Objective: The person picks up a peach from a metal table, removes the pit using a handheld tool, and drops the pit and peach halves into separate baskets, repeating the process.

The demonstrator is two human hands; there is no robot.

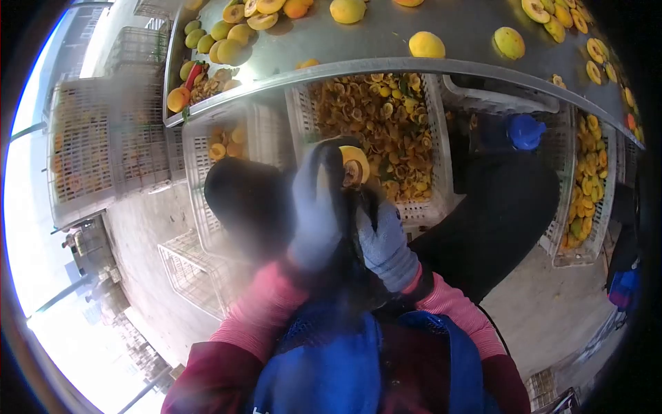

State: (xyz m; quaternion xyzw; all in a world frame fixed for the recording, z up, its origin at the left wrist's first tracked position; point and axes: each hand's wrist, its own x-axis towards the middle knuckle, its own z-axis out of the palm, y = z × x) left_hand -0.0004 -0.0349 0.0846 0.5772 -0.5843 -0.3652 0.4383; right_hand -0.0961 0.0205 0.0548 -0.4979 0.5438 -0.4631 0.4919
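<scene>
A cut yellow fruit [354, 165], its brown centre showing, sits between my two gloved hands above the crates. My left hand [316, 200], in a pale glove with dark fingers, is closed round the fruit's left side and is partly blurred. Just below and to the right, my right hand [383, 238] has its dark-tipped fingers bent close to the fruit; whatever it grips is too small to make out. Behind them stands a white crate [443, 138] full of brown and yellow fruit pieces.
Along the top runs a metal table [372, 45] with whole and halved fruits. A crate of yellow halves [586, 193] stands right, beyond a blue object [525, 132]. Stacked crates [83, 145] and an empty-looking crate [193, 265] are at left. My knees flank the middle crate.
</scene>
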